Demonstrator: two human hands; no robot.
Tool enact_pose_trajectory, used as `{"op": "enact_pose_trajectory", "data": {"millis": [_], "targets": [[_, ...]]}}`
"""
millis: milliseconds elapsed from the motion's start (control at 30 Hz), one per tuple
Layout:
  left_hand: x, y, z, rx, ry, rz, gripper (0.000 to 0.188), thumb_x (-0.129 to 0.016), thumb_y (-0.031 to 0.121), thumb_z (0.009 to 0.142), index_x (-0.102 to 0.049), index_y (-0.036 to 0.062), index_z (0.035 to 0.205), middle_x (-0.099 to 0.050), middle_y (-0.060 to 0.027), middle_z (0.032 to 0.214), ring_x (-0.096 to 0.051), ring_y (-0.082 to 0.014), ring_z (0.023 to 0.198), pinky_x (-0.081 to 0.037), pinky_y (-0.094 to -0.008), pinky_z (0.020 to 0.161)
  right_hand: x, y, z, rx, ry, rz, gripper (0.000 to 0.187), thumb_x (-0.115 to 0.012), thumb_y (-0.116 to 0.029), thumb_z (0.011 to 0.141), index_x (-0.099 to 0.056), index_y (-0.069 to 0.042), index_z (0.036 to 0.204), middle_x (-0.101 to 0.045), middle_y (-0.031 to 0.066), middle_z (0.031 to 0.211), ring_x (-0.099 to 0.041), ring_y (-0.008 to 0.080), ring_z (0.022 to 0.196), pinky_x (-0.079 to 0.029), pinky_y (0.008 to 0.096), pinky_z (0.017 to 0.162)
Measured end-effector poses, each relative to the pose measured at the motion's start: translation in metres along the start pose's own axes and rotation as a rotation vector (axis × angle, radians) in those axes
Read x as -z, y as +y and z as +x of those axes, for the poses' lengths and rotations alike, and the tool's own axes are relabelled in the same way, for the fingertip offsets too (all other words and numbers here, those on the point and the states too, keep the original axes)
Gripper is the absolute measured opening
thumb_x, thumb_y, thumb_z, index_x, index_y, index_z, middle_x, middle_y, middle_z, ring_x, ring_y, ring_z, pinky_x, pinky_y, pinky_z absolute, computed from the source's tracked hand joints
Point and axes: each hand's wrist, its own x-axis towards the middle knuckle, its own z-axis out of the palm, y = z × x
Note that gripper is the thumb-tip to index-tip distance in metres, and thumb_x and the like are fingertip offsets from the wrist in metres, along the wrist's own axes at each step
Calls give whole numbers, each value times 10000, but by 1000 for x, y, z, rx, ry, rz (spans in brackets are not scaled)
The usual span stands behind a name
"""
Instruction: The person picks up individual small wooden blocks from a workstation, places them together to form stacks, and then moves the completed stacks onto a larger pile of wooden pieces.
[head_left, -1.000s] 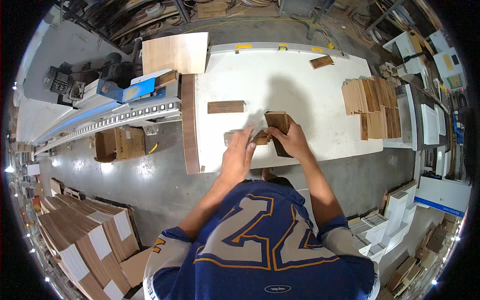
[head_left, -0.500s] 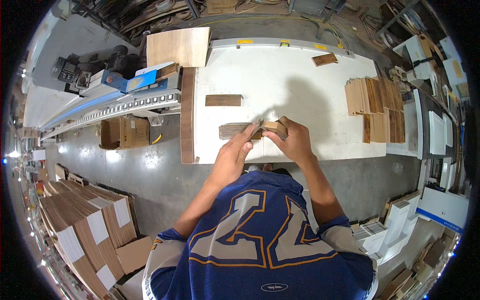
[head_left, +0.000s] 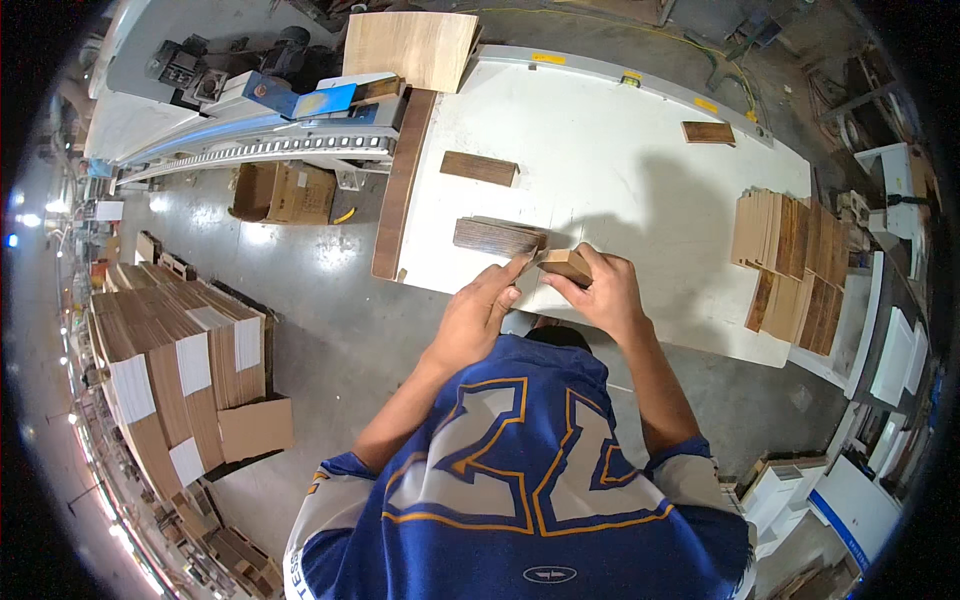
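Head view: two bare hands come close together above the near side of a smooth white table. The right hand grips a small wooden block between thumb and fingers, its pale tan face upward, its lower edge darker. The left hand reaches its fingers to the block's left end; a thin sliver shows at their tips, too small to identify. This block appears mid-handling. Just ahead of the left hand lies a pile of flat, dark brown strips with streaky grain; beyond it, one brown board lies alone. Well to the right of the right hand, tightly packed rectangular pieces show plain tan faces and richly grained brown ones. The batch looks partly worked through, though which pieces are done and which are left cannot be told. Far ahead of both hands runs a long metal level.
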Motion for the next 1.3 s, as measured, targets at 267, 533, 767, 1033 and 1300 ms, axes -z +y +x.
{"op": "enact_pose_trajectory", "data": {"millis": [267, 533, 767, 1033, 1300], "targets": [[-21, -69, 52, 201, 199, -92, 440, -474, 282, 1143, -557, 50, 1508, -683, -181, 936, -630, -228, 849, -533, -372, 832, 17, -24, -20, -46, -360, 110, 588, -894, -531, 799, -635, -7, 862, -705, 206, 765, -741, 349, 725, -565, 443, 685], [-33, -11, 52, -338, 101, 138, 525, -657, 153, 1008, -559, 148, 1523, -660, -208, 1078, -670, -398, 949, -555, -470, 829, 7, -4, -25, -559, 254, 593, 364, -696, -267, 1000, -609, 43, 1170, -790, 195, 980, -781, 258, 869, -611, 359, 743], [-34, -11, 71, -431, 18, 143, 485, -659, 150, 1000, -585, 136, 1479, -614, -158, 961, -653, -366, 842, -550, -471, 736, -3, -23, -22, -462, 290, 446, 384, -684, -249, 1011, -567, 42, 1232, -765, 149, 948, -776, 216, 841, -603, 344, 733], [-1, -32, 76, -359, 8, 125, 446, -570, 195, 1067, -561, 98, 1502, -632, -185, 989, -664, -403, 838, -547, -508, 746, -35, -36, -7, -595, 214, 536, 383, -688, -242, 1018, -564, 57, 1223, -775, 146, 912, -777, 207, 826, -610, 338, 736], [25, -142, 134, 20, 54, -7, 506, -560, 339, 1091, -523, 101, 1536, -709, -285, 1214, -732, -426, 1016, -581, -531, 872, -103, -31, -9, -718, 348, 679, 408, -704, -248, 1021, -574, 4, 1314, -747, 92, 1045, -719, 187, 953, -578, 369, 858]]}}
